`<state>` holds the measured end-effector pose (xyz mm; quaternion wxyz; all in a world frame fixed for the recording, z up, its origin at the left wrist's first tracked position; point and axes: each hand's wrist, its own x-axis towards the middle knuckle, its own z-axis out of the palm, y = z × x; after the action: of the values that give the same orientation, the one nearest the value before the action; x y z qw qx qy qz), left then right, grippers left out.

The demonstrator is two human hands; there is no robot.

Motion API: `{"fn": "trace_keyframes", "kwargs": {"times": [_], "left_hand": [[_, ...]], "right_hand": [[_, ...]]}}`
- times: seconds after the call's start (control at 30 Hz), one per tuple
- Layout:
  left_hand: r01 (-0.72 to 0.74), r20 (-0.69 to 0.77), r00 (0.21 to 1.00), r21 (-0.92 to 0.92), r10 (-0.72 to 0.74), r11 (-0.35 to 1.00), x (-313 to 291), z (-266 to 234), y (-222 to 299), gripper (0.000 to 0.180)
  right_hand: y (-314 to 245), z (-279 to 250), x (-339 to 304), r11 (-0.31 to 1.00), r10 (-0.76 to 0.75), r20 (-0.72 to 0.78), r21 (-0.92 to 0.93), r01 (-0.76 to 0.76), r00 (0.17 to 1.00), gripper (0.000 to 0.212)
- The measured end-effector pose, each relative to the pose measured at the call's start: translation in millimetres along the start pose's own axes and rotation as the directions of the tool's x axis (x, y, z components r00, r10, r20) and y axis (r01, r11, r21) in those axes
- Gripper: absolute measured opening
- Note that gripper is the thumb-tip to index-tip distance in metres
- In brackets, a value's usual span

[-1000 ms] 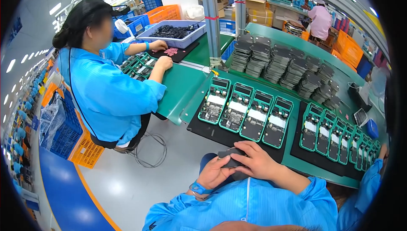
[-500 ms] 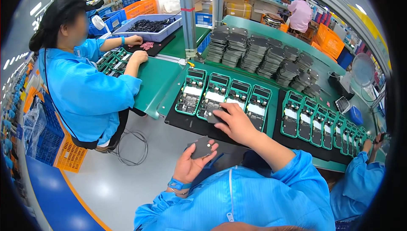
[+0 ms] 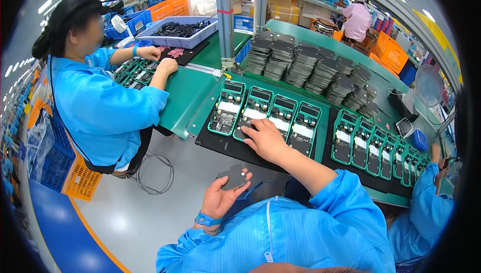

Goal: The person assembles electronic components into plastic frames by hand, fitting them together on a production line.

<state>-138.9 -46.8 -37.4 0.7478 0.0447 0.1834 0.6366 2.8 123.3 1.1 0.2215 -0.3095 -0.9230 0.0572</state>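
On the black mat ahead of me stands a short row of green frames with circuit boards and white labels inside. My right hand (image 3: 265, 140) is over the lower half of the second frame (image 3: 257, 99), its fingers on a thin dark grey plate that they mostly cover. Lower down, clear of the bench edge, my left hand (image 3: 223, 195) is palm up. Its thumb and fingers hold another dark grey plate (image 3: 231, 176) with a small pale round spot; whether it is one plate or a few cannot be made out.
Tall stacks of dark plates (image 3: 293, 60) stand behind the frames. More green frames (image 3: 368, 145) run off right, where a co-worker's sleeve (image 3: 426, 218) shows. At left a seated co-worker (image 3: 100, 97) handles similar frames near a bin of black parts (image 3: 175, 28). A metal post (image 3: 226, 27) rises between us.
My right hand has brought its plate forward from the bench edge down onto the second frame. My left hand has shifted slightly down and left, still holding its plate.
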Motion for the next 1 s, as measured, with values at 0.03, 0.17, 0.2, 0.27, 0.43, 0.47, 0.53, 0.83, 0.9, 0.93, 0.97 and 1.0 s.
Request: {"fn": "trace_keyframes", "kwargs": {"times": [0.03,0.17,0.2,0.27,0.43,0.47,0.53,0.83,0.9,0.93,0.97,1.0], "left_hand": [[0.002,-0.005,1.000,0.022,-0.001,1.000,0,0,0,0.046],[0.010,-0.011,1.000,0.025,-0.010,1.000,2,-4,-1,0.045],[0.006,-0.015,1.000,0.030,-0.006,1.000,2,-4,-1,0.043],[0.002,-0.018,1.000,0.034,-0.001,0.999,3,-4,-2,0.042],[-0.008,-0.020,1.000,0.067,0.009,0.998,6,-5,-2,0.036],[-0.009,-0.017,1.000,0.066,0.010,0.998,7,-7,-2,0.036],[-0.067,-0.069,0.995,0.078,0.072,0.995,6,-12,-2,0.033],[-0.112,0.018,0.994,0.069,0.111,0.991,13,-9,17,0.038],[-0.163,-0.029,0.986,0.025,0.164,0.986,18,-9,19,0.041],[-0.165,-0.028,0.986,0.024,0.165,0.986,18,-10,21,0.041],[-0.169,-0.020,0.985,0.031,0.170,0.985,19,-12,24,0.040],[-0.169,-0.009,0.985,0.039,0.170,0.985,20,-14,26,0.039]], "right_hand": [[0,1,-1,0.999,-0.002,-0.002,-0.034,0.002,1.000,0.035],[-2,1,0,0.997,0.016,0.027,-0.071,-0.014,1.000,0.035],[-2,-1,0,0.997,0.015,0.027,-0.071,-0.013,1.000,0.035],[-2,-5,0,0.999,0.001,0.061,-0.054,0.002,0.998,0.035],[-13,-7,-3,0.991,-0.040,0.030,-0.124,0.044,0.999,0.034],[-18,-9,-5,0.990,-0.065,0.029,-0.125,0.068,0.997,0.034],[-30,-12,-13,0.984,-0.173,-0.017,0.049,0.173,0.985,0.037],[-41,-19,-14,0.884,-0.406,0.141,0.313,0.348,0.903,0.050],[-39,-23,-7,0.912,-0.366,0.139,0.250,0.325,0.920,0.049],[-35,-19,-2,0.920,-0.348,0.036,0.205,0.334,0.937,0.047],[-32,-17,4,0.948,-0.274,0.015,0.172,0.268,0.962,0.046],[-28,-17,11,0.971,-0.195,-0.010,0.138,0.195,0.981,0.045]]}}
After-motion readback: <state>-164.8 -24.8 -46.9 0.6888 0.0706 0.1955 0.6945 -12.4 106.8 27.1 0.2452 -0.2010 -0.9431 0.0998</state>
